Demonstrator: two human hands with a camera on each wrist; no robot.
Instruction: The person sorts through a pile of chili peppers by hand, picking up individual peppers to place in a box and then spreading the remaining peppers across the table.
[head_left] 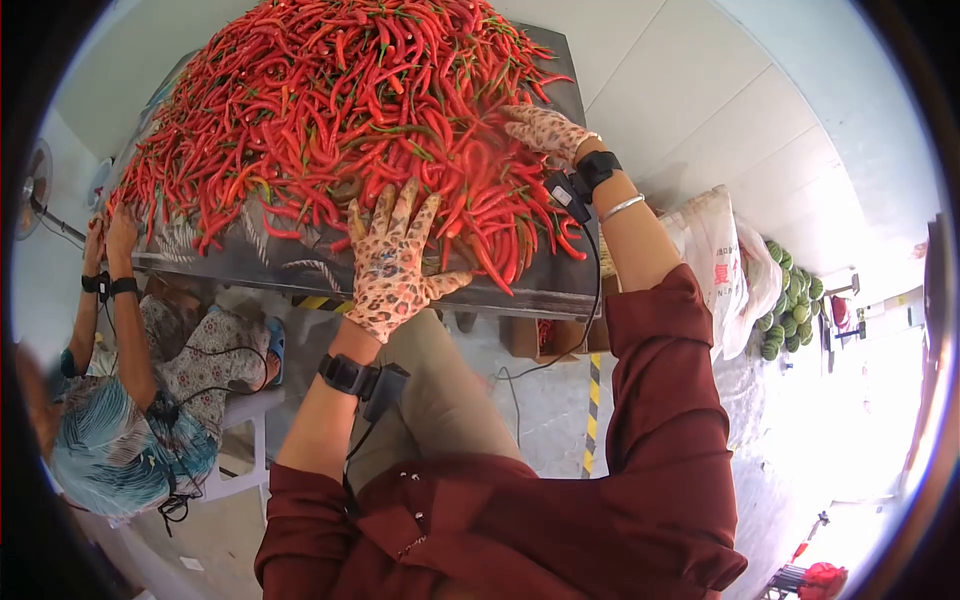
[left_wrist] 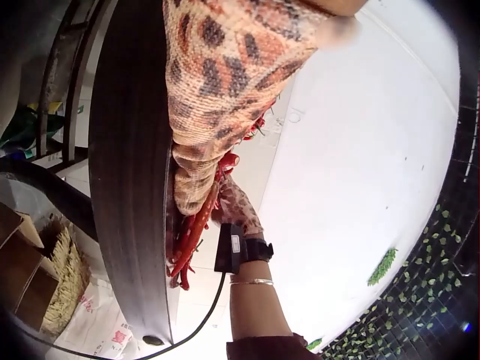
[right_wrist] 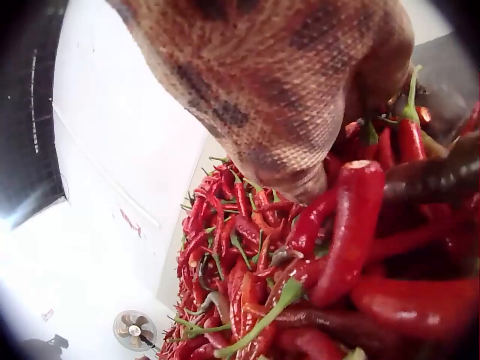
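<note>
A large heap of red chillies (head_left: pixel 330 110), some with green stems, covers the dark tabletop (head_left: pixel 420 285). My left hand (head_left: pixel 393 262), in a leopard-print glove, lies palm down with spread fingers at the heap's near edge. My right hand (head_left: pixel 548 132), in a matching glove, touches the chillies at the heap's right side; its fingertips are partly hidden. In the right wrist view the gloved right hand (right_wrist: pixel 277 90) is over red and dark chillies (right_wrist: pixel 349 232). The left wrist view shows the left hand (left_wrist: pixel 217 82) beside a few chillies (left_wrist: pixel 196 225) near the table edge.
Another person's hands (head_left: pixel 108 240) are at the table's left end. A cardboard box (head_left: pixel 550 338) is under the table, white sacks (head_left: pixel 710 260) and green striped melons (head_left: pixel 795 300) are at the right, and a fan (right_wrist: pixel 135 330) stands beyond the heap.
</note>
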